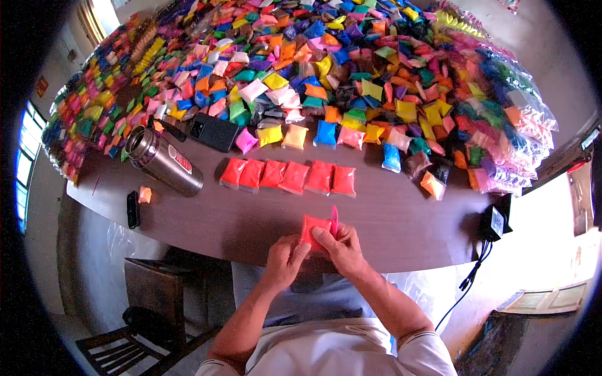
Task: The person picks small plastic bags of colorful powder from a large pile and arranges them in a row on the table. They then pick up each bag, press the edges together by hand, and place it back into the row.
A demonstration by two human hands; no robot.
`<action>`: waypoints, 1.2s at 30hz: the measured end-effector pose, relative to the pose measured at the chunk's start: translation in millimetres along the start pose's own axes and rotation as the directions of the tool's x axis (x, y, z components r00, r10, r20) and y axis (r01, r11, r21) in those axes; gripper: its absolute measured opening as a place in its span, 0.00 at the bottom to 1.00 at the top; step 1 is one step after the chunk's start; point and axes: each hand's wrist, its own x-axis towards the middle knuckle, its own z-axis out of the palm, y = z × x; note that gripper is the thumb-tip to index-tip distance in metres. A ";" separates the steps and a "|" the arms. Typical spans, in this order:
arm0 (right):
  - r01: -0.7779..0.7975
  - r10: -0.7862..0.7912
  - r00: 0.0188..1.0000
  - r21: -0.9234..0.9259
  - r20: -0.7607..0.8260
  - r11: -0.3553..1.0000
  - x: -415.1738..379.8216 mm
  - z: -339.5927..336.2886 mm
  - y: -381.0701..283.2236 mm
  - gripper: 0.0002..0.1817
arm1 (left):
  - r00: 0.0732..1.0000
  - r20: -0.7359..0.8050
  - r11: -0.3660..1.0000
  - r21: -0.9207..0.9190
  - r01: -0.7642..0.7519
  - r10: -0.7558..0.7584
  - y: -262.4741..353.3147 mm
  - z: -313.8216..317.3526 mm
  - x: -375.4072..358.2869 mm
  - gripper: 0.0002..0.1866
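Note:
Close to the table's near edge, I hold a small red packet (310, 225) between both hands. My left hand (285, 258) is closed on its left lower side, thumb toward the packet. My right hand (345, 250) grips the right side, with its thumb pressed on the front. A thin bright pink strip, perhaps a plastic blade (334, 219), stands up beside the right fingers; its lower end is hidden. Several similar red packets (295, 177) lie in a row on the table (401, 216) ahead of my hands.
A large heap of colourful packets (351, 56) covers the far side. To the left are a steel flask (166, 163), a black phone (213, 133), a black object (133, 210) and an orange packet (145, 195). A black box with cables (494, 224) sits at the right edge.

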 end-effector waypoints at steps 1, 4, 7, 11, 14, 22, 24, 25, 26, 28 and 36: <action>0.001 -0.001 1.000 -0.001 0.000 1.000 -1.1 -0.1 -0.1 0.12 | 1.000 -0.022 1.000 -0.016 0.011 -0.011 -2.9 -1.0 -1.1 0.20; 0.008 0.002 0.999 -0.239 0.043 0.971 -4.2 -0.4 3.6 0.12 | 0.997 -0.076 0.998 -0.065 0.012 -0.017 -1.9 0.0 -1.7 0.21; 0.027 -0.016 0.998 -0.166 0.066 0.986 1.6 -2.6 15.7 0.12 | 0.997 -0.078 0.995 -0.104 0.011 -0.019 -3.5 0.6 -1.8 0.21; 0.063 -0.052 0.996 -0.148 0.076 0.987 0.9 -4.1 15.5 0.11 | 1.000 -0.007 0.999 -0.041 -0.024 0.024 0.1 -2.5 -0.5 0.21; 0.036 -0.022 0.997 -0.206 0.070 0.978 -4.5 1.0 -3.9 0.11 | 0.999 -0.042 0.997 -0.068 0.024 -0.027 -1.6 -0.2 -1.7 0.21; 0.047 -0.047 0.999 0.037 -0.016 0.998 10.9 -4.3 5.8 0.11 | 0.998 0.050 0.999 -0.008 0.042 -0.042 0.3 -4.2 -0.1 0.22; 0.079 -0.078 0.997 -0.052 0.019 0.996 8.5 -7.7 9.8 0.10 | 0.997 0.070 0.999 -0.004 0.038 -0.037 1.4 -4.4 0.1 0.23; 0.080 -0.079 0.997 -0.052 0.018 0.995 7.8 -7.1 9.7 0.10 | 0.997 0.081 1.000 -0.003 0.006 -0.006 0.2 -4.8 -0.1 0.23; 0.083 -0.083 0.996 -0.021 0.022 0.996 7.2 -5.9 9.4 0.11 | 0.995 0.093 1.000 -0.002 -0.025 0.025 -0.5 -4.7 -0.2 0.23; 0.087 -0.088 0.996 0.010 0.026 0.996 6.3 -2.3 6.8 0.11 | 0.997 0.072 0.999 -0.036 0.007 -0.004 0.6 -3.8 -1.6 0.24; 0.036 -0.027 0.998 -0.148 0.061 0.988 3.0 1.5 -4.7 0.09 | 0.993 0.115 0.993 -0.110 0.045 -0.032 -2.3 -3.8 -2.1 0.22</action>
